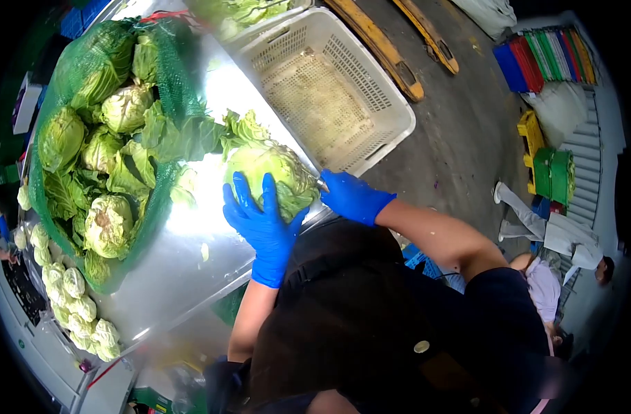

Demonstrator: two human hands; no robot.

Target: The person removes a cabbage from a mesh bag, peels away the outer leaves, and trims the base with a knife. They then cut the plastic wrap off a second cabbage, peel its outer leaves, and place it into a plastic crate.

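Note:
A large green cabbage [264, 164] with loose outer leaves rests on the shiny metal table [212, 238]. My left hand [260, 221], in a blue glove, lies over its near side with the fingers spread, pressing on it. At the cabbage's right side, my gloved right hand [350, 196] is closed around a knife [322, 184]. Only a short bit of the knife shows between hand and cabbage; the rest is hidden. Just left of the held cabbage, a torn leaf [184, 186] lies on the metal.
A green mesh bag [169, 69] full of cabbages takes up the table's left. Several trimmed cabbages [74, 283] line the far left edge. A white plastic crate [398, 127] stands beyond the table, near yellow forks [405, 79]. Other people [571, 238] are at the right.

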